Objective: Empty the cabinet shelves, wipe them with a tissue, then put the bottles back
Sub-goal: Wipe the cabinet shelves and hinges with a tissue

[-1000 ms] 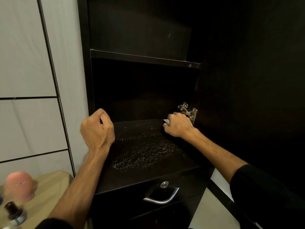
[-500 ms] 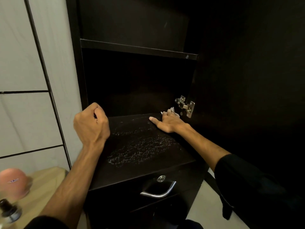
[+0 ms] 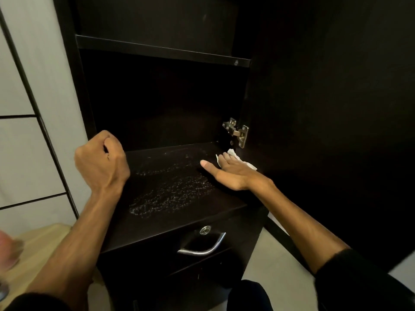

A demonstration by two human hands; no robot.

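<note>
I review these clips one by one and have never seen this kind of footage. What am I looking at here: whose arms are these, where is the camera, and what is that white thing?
No machine here: a person wears one wide-angle camera on the head, looking forward and down at their own arms. The right hand lies flat, pressing a white tissue onto the dark cabinet shelf near the metal door hinge. Pale streaks on the shelf may be dust or moisture; I cannot tell which. The left hand is a raised fist holding nothing. No bottles stand on the shelf. Below it is a drawer with a curved handle.
</note>
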